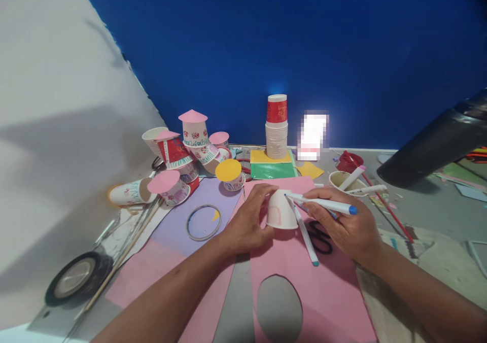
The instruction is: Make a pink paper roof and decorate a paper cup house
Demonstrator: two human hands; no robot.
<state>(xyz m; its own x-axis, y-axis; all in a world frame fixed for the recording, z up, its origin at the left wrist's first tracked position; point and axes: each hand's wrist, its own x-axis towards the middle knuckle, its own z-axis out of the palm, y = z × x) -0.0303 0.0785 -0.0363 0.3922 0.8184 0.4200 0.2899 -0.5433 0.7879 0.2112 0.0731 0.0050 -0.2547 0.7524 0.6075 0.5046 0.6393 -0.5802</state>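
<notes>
**White paper cup, inverted, on pink sheet**

White paper cup (281, 210) stands upside down on a pink paper sheet (323, 292) with an oval hole cut in it. Left hand (249, 221) wraps its side, fingers closed around it. Right hand (344, 226) pinches a white marker with a blue cap (323, 203), tip touching the cup's upper edge. A second white marker (306, 236) lies just beside the cup, near black scissors (319, 236). A stack of paper cups (276, 130) stands behind, well apart.
</notes>
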